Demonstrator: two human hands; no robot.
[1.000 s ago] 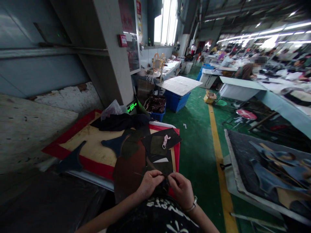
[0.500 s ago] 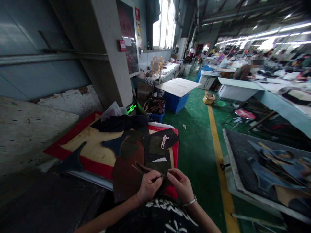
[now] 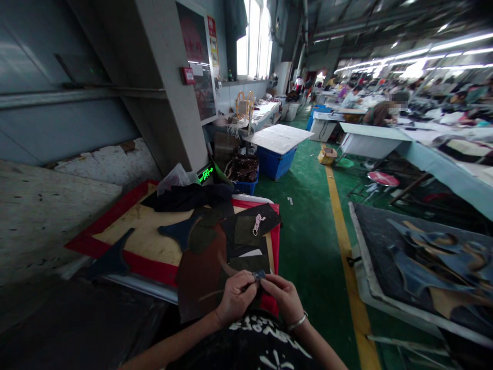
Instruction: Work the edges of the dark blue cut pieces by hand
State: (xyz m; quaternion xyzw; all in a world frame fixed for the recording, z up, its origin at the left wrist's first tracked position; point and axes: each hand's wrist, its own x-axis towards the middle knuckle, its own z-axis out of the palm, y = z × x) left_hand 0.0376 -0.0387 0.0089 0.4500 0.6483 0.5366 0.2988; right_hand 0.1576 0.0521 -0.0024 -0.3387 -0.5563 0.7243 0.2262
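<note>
Above the near edge of the red-bordered table, my left hand (image 3: 238,296) pinches a narrow brown leather-like strip (image 3: 226,264), one end of which trails up and left from my fingers. My right hand (image 3: 284,296), wearing a bracelet, is closed close beside it. Between both sets of fingertips shows a bluish folded end (image 3: 259,275) of the piece. Beneath the hands lies a large reddish-brown sheet (image 3: 198,267). Dark flat pieces (image 3: 248,229) lie beyond it, with a pale pink looped cord (image 3: 258,224) on top.
Blue curved cut pieces (image 3: 179,231) lie on the table (image 3: 148,218), with dark cloth (image 3: 192,197) at its back. To the right, a grey-topped table (image 3: 370,226) carries more blue pieces. A grey column (image 3: 165,77) stands at left. Other people work far right.
The strip has turned in my hands, so a bluish folded end now shows between my fingertips. My right fingers have closed in towards my left. The view has shifted slightly.
</note>
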